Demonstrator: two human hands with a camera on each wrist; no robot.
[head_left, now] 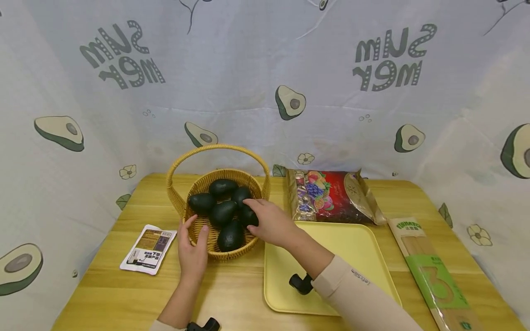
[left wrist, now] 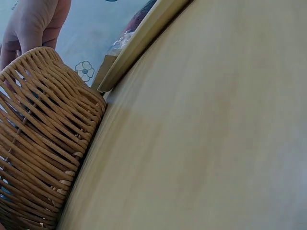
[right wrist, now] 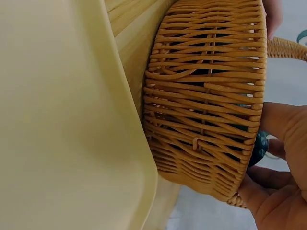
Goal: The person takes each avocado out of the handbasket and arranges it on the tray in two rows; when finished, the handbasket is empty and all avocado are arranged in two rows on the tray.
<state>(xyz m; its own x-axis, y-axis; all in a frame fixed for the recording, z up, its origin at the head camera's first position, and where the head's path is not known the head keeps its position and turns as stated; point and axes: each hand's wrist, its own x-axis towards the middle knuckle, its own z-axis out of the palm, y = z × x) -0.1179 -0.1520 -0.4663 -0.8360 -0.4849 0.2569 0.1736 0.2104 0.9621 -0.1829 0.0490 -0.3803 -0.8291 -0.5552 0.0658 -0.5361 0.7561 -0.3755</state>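
A yellow wicker basket (head_left: pixel 238 252) with a tall hoop handle stands on the table, holding several dark green avocados (head_left: pixel 223 214). At its right side, my right hand (head_left: pixel 273 224) reaches over the rim and grips an avocado (head_left: pixel 248 216), thumb and fingers on either side of it. The palm hides part of that fruit. My left hand (head_left: pixel 192 257) holds the basket's near-left rim, its thumb lying over the edge. In the right wrist view, the right hand (right wrist: pixel 288 158) shows at the rim with a bit of the dark avocado (right wrist: pixel 259 148) between its fingers.
A pale yellow tray (head_left: pixel 352 248) lies right of the basket, under my right forearm. Behind it is a red and gold fruit-printed bag (head_left: pixel 331 195). A long green-labelled packet (head_left: pixel 430 276) lies far right, a small white pouch (head_left: pixel 148 249) left. A printed curtain surrounds the table.
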